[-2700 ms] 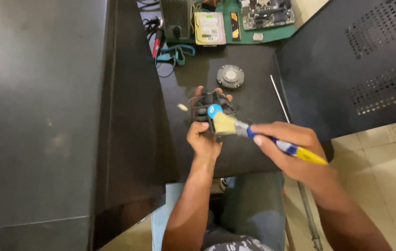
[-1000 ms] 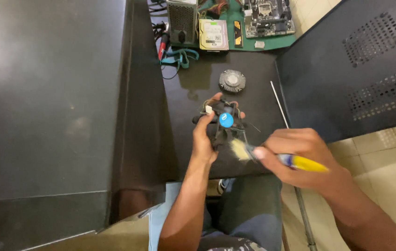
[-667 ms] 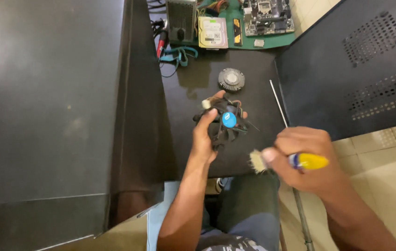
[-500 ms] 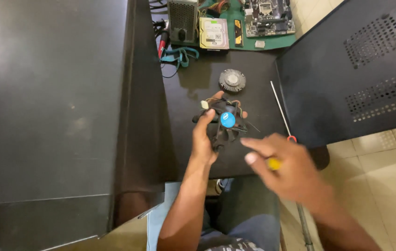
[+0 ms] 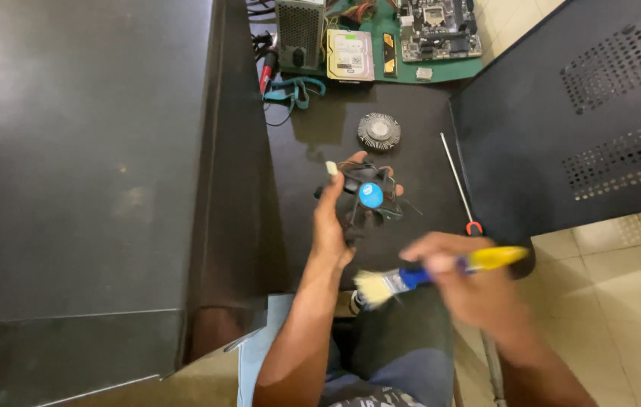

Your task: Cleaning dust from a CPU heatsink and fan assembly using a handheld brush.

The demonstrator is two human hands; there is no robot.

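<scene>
Since half a second ago my right hand has swung the brush round, so its bristles now point left, near my lap and clear of the fan. That hand is closed round the brush handle. My left hand grips the fan upright over the dark table, with the round heatsink lying farther off.

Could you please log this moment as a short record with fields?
left hand: holds a small black fan with a blue hub
right hand: holds a paintbrush, blue and yellow handle, bristles pointing left
surface: black panel
nearby: round heatsink, long screwdriver
far edge: hard drive, motherboard
</scene>
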